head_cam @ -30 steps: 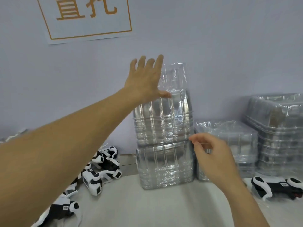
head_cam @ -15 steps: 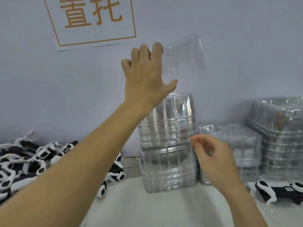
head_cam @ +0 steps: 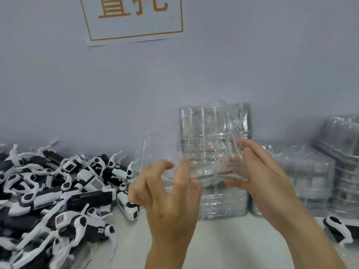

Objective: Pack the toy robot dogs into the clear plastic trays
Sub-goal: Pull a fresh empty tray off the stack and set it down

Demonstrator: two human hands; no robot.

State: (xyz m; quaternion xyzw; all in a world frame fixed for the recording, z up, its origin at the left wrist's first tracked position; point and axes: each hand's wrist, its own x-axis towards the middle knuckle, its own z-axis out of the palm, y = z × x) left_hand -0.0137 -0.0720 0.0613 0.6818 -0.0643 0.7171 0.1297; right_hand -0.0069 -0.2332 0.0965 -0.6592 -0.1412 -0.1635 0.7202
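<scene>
Against a pale wall (head_cam: 252,65) hung with a paper sign (head_cam: 134,20) whose orange characters are cut off at the top, you stand at a light table (head_cam: 223,247), a heap of black-and-white toy robot dogs (head_cam: 58,191) sprawled to your left and stacks of clear plastic trays (head_cam: 215,152) ranged along the wall ahead and to your right. Another toy dog (head_cam: 338,228) lies alone at the right edge, partly out of frame. Between your hands, in the air in front of the tall middle stack, you hold a single clear tray (head_cam: 165,152): your left hand (head_cam: 169,195) grips its near edge with curled, slightly spread fingers, and your right hand (head_cam: 260,171) holds the other side with fingers curved onto the plastic. The step in hand looks like readying one tray for loading; no dog is in it yet. The next move likely calls for setting the tray flat and open on the bare table, then freeing a hand to draw a dog from the heap. The tray's outline is hard to follow, since clear plastic overlaps clear plastic; whether you hold one tray or two nested ones cannot be told, and your right thumb is hidden.
</scene>
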